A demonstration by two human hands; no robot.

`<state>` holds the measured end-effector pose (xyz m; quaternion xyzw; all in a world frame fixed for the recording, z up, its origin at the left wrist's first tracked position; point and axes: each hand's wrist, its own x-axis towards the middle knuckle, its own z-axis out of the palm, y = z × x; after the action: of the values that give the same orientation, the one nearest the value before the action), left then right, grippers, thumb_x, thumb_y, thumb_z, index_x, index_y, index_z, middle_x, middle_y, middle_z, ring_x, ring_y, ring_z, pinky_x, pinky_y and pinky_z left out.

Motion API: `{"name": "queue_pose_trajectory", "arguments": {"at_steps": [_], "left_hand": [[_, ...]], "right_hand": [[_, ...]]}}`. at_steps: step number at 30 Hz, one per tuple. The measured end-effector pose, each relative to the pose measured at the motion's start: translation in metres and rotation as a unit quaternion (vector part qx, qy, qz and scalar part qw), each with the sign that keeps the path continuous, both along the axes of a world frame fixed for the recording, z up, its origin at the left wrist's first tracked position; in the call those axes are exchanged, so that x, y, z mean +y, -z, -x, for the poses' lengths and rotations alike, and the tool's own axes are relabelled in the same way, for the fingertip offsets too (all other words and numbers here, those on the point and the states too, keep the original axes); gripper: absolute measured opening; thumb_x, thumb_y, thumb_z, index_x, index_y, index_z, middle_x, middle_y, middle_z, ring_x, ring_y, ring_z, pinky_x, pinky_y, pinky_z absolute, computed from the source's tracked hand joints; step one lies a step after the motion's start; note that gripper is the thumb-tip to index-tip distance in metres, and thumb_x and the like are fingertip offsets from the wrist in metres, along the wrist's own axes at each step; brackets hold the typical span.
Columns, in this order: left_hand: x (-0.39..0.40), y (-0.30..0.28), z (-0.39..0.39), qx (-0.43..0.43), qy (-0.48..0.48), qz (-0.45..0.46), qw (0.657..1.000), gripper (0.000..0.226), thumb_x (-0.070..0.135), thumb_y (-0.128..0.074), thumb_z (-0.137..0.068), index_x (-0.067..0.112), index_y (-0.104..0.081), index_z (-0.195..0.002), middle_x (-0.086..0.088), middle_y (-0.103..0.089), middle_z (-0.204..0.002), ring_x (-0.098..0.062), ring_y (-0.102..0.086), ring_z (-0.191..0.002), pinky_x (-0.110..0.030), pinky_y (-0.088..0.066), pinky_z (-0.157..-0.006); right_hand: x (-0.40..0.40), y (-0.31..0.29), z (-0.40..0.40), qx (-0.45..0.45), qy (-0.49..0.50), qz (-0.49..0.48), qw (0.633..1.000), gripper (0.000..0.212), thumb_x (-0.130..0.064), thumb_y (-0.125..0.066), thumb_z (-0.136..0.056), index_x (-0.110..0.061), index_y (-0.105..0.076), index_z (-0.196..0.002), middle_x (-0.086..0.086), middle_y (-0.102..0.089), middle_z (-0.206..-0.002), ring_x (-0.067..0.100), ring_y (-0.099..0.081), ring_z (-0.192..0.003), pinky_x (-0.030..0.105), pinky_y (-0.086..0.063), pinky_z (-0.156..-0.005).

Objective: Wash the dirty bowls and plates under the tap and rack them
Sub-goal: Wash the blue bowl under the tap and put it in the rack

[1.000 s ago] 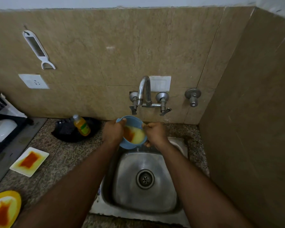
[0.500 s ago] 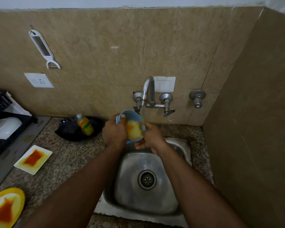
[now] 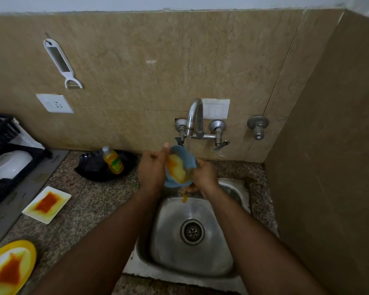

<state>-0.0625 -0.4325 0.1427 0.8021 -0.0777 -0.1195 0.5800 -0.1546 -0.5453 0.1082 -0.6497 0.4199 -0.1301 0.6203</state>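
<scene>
Blue bowl point(image 3: 180, 167) sits centre frame, just below the tap point(image 3: 195, 116) spout and above the back edge of the sink point(image 3: 192, 231), tipped on its side w/ the mouth facing the camera & down-right; orange-yellow liquid spills off its lower rim into the basin. Bowl lies between the hands, both touching it. Left hand point(image 3: 152, 167) grips the left rim, fingers curled round the wall, thumb up near the top edge. Right hand point(image 3: 205, 174) holds the lower right side from beneath; exact finger lay is hidden behind the bowl. Both forearms run up from the bottom of frame, converging at the bowl. Judged next: keep rinsing, then carry it left. Rack point(image 3: 2, 158) is far left mid-frame, so left hand is nearer. Dirty square plate point(image 3: 46, 204) & yellow plate point(image 3: 9, 269) wait on the tabletop point(image 3: 90, 209), lower left.
</scene>
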Motion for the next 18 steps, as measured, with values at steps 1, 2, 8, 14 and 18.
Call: {"name": "queue_pose_trajectory", "arguments": {"at_steps": [1,2,8,14,18], "left_hand": [[0.001,-0.006,-0.006,0.083,0.019,0.041,0.995,0.063,0.074,-0.068,-0.081,0.016,-0.071,-0.105,-0.001,-0.072,-0.100,-0.017,-0.067,-0.093,-0.037,-0.054,-0.083],[0.001,-0.008,-0.011,0.159,0.045,0.055,0.985,0.068,0.076,-0.071,-0.074,0.018,-0.073,-0.109,-0.003,-0.074,-0.106,-0.023,-0.070,-0.098,-0.044,-0.058,-0.085],[-0.002,-0.009,-0.012,0.172,0.083,-0.066,0.979,0.020,0.012,-0.051,-0.095,0.006,-0.066,-0.106,-0.026,-0.069,-0.114,-0.039,-0.068,-0.094,-0.044,-0.057,-0.071],[-0.003,0.010,-0.002,0.068,0.078,-0.116,0.988,0.012,0.022,-0.061,-0.078,0.015,-0.069,-0.085,-0.016,-0.073,-0.101,-0.029,-0.067,-0.087,-0.040,-0.056,-0.072],[-0.005,0.007,0.007,0.004,0.051,-0.097,0.994,0.035,0.017,-0.050,-0.088,0.020,-0.072,-0.115,0.000,-0.066,-0.099,-0.021,-0.060,-0.087,-0.030,-0.047,-0.071]], "right_hand": [[-0.006,0.000,0.001,0.015,-0.004,0.034,0.999,0.023,-0.012,-0.055,-0.097,-0.016,-0.075,-0.105,0.013,-0.075,-0.084,0.029,-0.071,-0.055,0.044,-0.060,-0.046],[-0.011,-0.001,0.002,0.022,-0.013,0.061,0.998,0.025,-0.010,-0.053,-0.095,-0.016,-0.077,-0.104,0.012,-0.074,-0.083,0.028,-0.069,-0.052,0.039,-0.057,-0.043],[-0.011,-0.011,-0.001,0.035,-0.088,0.135,0.986,0.028,-0.010,-0.054,-0.090,-0.022,-0.076,-0.102,0.007,-0.074,-0.080,0.027,-0.071,-0.066,0.041,-0.061,-0.057],[-0.003,0.001,0.008,0.070,-0.036,0.063,0.995,0.018,-0.021,-0.059,-0.100,-0.011,-0.073,-0.092,0.015,-0.071,-0.071,0.025,-0.064,-0.038,0.027,-0.046,-0.035],[-0.003,-0.001,0.002,0.046,-0.011,-0.023,0.999,0.026,-0.029,-0.059,-0.101,-0.006,-0.073,-0.100,0.018,-0.074,-0.075,0.029,-0.070,-0.049,0.031,-0.053,-0.041]]}}
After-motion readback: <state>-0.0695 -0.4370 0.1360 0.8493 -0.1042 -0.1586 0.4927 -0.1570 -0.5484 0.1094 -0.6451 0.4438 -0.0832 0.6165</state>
